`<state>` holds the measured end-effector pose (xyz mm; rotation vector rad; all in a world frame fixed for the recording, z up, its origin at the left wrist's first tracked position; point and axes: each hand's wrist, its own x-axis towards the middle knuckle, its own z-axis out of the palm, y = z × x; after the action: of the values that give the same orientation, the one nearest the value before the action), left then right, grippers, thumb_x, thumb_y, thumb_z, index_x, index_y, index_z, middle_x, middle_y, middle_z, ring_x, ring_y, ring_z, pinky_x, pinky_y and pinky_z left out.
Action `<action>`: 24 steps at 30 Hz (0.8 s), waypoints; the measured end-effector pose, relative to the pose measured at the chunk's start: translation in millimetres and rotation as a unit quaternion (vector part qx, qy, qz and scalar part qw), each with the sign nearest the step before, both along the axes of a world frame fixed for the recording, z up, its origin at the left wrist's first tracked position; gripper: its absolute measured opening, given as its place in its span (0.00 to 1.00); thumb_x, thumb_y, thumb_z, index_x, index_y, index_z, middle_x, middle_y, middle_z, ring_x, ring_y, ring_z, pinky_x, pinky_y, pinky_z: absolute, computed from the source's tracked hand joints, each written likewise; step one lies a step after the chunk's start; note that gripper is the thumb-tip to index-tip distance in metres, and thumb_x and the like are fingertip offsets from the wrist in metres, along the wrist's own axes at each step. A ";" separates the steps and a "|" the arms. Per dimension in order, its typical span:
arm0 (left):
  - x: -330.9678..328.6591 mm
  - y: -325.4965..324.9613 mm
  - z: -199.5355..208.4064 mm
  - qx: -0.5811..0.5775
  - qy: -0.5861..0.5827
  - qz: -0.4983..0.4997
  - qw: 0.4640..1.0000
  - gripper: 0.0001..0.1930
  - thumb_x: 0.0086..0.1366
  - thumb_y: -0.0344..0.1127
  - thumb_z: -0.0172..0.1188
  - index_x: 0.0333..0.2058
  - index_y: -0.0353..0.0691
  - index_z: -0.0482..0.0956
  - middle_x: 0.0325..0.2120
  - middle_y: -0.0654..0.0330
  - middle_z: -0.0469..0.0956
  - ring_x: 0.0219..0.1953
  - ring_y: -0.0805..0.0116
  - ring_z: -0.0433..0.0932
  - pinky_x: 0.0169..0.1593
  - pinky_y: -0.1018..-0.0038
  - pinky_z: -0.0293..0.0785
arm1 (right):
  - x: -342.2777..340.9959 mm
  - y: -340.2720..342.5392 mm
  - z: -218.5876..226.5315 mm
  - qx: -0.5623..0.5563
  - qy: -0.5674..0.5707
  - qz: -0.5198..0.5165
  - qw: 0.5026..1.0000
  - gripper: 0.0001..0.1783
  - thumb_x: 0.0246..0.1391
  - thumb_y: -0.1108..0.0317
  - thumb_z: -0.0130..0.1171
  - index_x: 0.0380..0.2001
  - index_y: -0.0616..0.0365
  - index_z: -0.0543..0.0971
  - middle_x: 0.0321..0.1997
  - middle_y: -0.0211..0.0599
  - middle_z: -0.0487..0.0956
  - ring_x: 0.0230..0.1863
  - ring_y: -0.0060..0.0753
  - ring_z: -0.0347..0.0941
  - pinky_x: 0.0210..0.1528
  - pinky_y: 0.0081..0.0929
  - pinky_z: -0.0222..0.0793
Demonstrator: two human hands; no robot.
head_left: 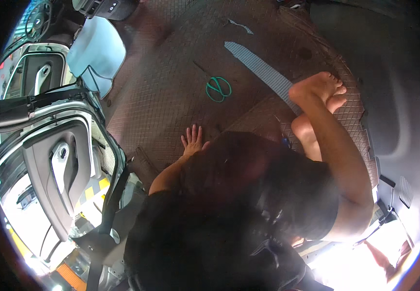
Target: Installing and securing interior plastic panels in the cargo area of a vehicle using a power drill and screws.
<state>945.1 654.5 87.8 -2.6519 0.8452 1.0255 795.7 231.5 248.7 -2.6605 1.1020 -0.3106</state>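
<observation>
Dark clothing [205,223] lies nearest. The left hand [193,141] splays wide on the quilted mat [159,104] — likely for support; the right hand is unseen.

- Floor mat [156,87]: spreads beneath the items below.
- Left hand [194,139]: rests palm down on the mat, left of the feet.
- Scissors [212,78]: on the mat, ahead of the left hand and slightly right; tip points away, toward the left.
- Strip [258,68]: on the mat, right of the scissors, slanting from far left to near right; near end partly hidden by the upper foot [316,88].
- Scrap [242,26]: on the mat, beyond the strip's far end.
- Side panel [399,87]: right of the mat.
- Car door [45,169]: left of the mat.
</observation>
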 end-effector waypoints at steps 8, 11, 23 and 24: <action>-1.9 24.5 -22.4 -0.059 0.008 0.015 0.998 0.37 0.69 0.57 0.43 0.70 0.50 0.44 0.72 0.57 0.35 0.73 0.51 0.29 0.68 0.43 0.26 | 124.2 -20.2 -3.0 -0.026 0.527 -0.180 0.830 0.39 0.42 0.61 0.66 0.54 0.73 0.65 0.59 0.56 0.67 0.60 0.50 0.63 0.62 0.38 0.57; -1.7 27.1 -31.0 -0.167 -0.094 0.005 0.982 0.32 0.66 0.49 0.52 0.67 0.50 0.57 0.70 0.58 0.47 0.72 0.51 0.40 0.69 0.45 0.33 | 115.6 -22.6 -28.8 -0.049 0.549 -0.155 0.820 0.43 0.42 0.62 0.65 0.58 0.75 0.61 0.65 0.58 0.60 0.68 0.55 0.56 0.70 0.40 0.48; 1.5 27.9 -12.4 -0.298 -0.017 0.060 0.953 0.18 0.59 0.36 0.65 0.49 0.43 0.76 0.47 0.55 0.76 0.52 0.53 0.72 0.55 0.54 0.65 | 100.5 7.3 -35.5 -0.055 0.432 -0.132 0.891 0.33 0.42 0.68 0.62 0.51 0.77 0.70 0.61 0.62 0.67 0.68 0.58 0.56 0.71 0.42 0.45; -2.4 24.8 -7.4 -0.331 -0.022 0.041 0.942 0.18 0.59 0.36 0.65 0.49 0.43 0.76 0.47 0.55 0.76 0.52 0.53 0.72 0.55 0.54 0.65 | 96.4 8.4 -35.2 -0.044 0.441 -0.124 0.888 0.33 0.42 0.68 0.62 0.51 0.77 0.70 0.61 0.62 0.67 0.68 0.58 0.56 0.71 0.42 0.45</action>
<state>942.6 679.3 80.4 -3.2627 1.2604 0.7883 892.1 239.9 213.4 -2.7586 1.6831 0.9335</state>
